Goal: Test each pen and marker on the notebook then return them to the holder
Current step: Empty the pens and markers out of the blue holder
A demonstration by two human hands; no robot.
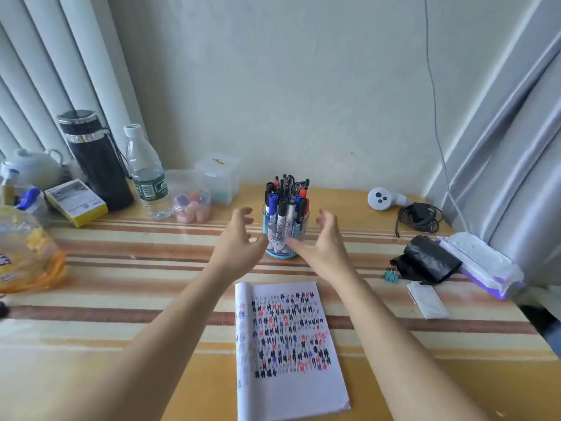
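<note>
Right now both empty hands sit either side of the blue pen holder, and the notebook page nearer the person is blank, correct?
Not quite: the head view shows the notebook page marked with black, red and blue strokes, not blank. The rest stands: the left hand and right hand, both empty, sit either side of the blue pen holder.

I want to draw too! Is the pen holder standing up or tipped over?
Upright. The pen holder stands on its base on the striped tablecloth, and its pens and markers point up from the top.
</note>
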